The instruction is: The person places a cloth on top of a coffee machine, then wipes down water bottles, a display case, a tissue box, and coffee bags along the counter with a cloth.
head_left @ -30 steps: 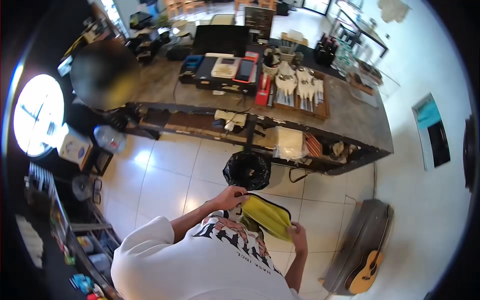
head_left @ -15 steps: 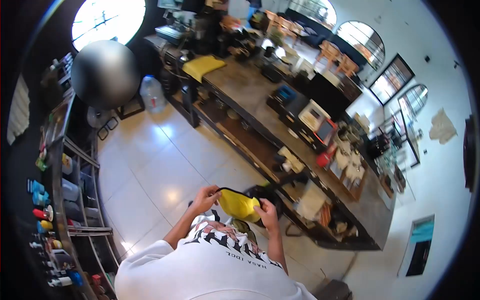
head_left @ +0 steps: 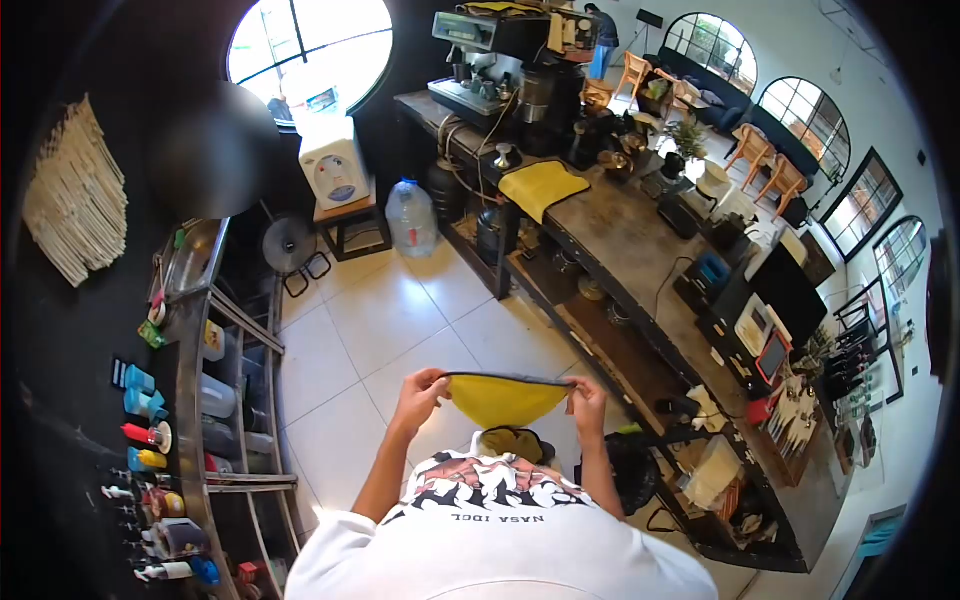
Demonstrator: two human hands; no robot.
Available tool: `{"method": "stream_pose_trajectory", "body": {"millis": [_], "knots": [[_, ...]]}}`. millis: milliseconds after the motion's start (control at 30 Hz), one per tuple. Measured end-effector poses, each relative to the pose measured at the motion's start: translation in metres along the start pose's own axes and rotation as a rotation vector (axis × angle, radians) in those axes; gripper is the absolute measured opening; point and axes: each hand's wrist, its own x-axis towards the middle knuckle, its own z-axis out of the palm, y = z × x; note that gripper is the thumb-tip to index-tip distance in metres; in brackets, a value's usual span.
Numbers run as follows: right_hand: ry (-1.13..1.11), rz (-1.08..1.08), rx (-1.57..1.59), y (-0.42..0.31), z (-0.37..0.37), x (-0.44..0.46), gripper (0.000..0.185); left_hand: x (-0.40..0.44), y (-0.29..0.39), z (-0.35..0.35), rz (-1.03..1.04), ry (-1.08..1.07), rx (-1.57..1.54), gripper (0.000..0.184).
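Note:
A yellow cloth [head_left: 503, 398] with a dark upper edge is stretched between my two hands in front of my white shirt. My left hand [head_left: 420, 398] pinches its left corner. At the opposite corner, my right hand [head_left: 586, 404] is closed on the edge. Between them the edge runs nearly straight, and the yellow part sags below it. Just under the cloth, an olive-coloured item [head_left: 515, 443] shows near my waist; its kind is not clear.
A long counter [head_left: 625, 245] on the right bears another yellow cloth [head_left: 545, 187], an espresso machine [head_left: 470, 95] and a card-reader-like device [head_left: 772, 357]. A large water bottle [head_left: 411, 222] stands on the tiled floor [head_left: 400, 330]. Shelving [head_left: 215, 300] lines the left. A person [head_left: 604, 42] stands far off.
My hands have moved apart, pulling the cloth's edge taut where it was loosely bunched. The view has turned, so the counter now sits further right.

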Motion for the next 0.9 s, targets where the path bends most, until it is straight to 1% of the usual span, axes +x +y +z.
{"method": "stream_pose_trajectory", "body": {"millis": [67, 133, 200, 300, 367, 433, 500, 533, 567, 633, 667, 700, 767, 833, 900], "knots": [[-0.028, 0.004, 0.012, -0.012, 0.019, 0.03, 0.022, 0.014, 0.015, -0.001, 0.094, -0.007, -0.068, 0.021], [-0.107, -0.001, -0.012, -0.015, 0.03, 0.063, 0.022, 0.036, 0.029, -0.001, 0.122, -0.016, -0.091, 0.019], [-0.116, -0.002, -0.014, -0.033, 0.048, 0.091, 0.02, 0.061, 0.05, -0.003, 0.166, -0.049, -0.151, 0.016], [-0.16, 0.003, -0.022, -0.043, 0.064, 0.141, 0.018, 0.103, 0.072, -0.015, 0.186, -0.042, -0.066, 0.018], [-0.122, -0.011, 0.039, -0.053, 0.078, 0.17, 0.017, 0.14, 0.079, -0.029, 0.228, -0.011, -0.055, 0.016], [-0.112, -0.052, -0.003, -0.061, 0.093, 0.201, 0.016, 0.181, 0.082, -0.049, 0.53, 0.198, 0.285, 0.013], [-0.133, -0.099, 0.044, -0.07, 0.119, 0.232, 0.015, 0.219, 0.091, -0.069, 0.489, 0.29, 0.39, 0.011], [-0.149, -0.109, 0.056, -0.076, 0.132, 0.249, 0.014, 0.242, 0.086, -0.074, 0.502, 0.294, 0.243, 0.012], [-0.148, -0.115, 0.069, -0.086, 0.148, 0.259, 0.014, 0.255, 0.099, -0.082, 0.512, 0.293, 0.254, 0.012], [-0.157, -0.143, 0.081, -0.113, 0.18, 0.283, 0.012, 0.271, 0.125, -0.091, 0.247, 0.19, 0.009, 0.013], [-0.161, -0.174, 0.043, -0.119, 0.19, 0.298, 0.011, 0.282, 0.133, -0.098, 0.288, 0.19, -0.058, 0.015], [-0.158, -0.158, 0.038, -0.124, 0.199, 0.307, 0.011, 0.287, 0.14, -0.104, 0.271, 0.189, -0.059, 0.015], [-0.178, -0.179, 0.117, -0.139, 0.224, 0.328, 0.012, 0.304, 0.163, -0.115, 0.175, 0.264, -0.066, 0.016], [-0.176, -0.214, 0.142, -0.155, 0.246, 0.359, 0.013, 0.334, 0.171, -0.119, 0.195, 0.263, -0.047, 0.017], [-0.161, -0.397, 0.045, -0.163, 0.265, 0.385, 0.014, 0.365, 0.175, -0.119, 0.542, 0.439, -0.115, 0.016]]}}
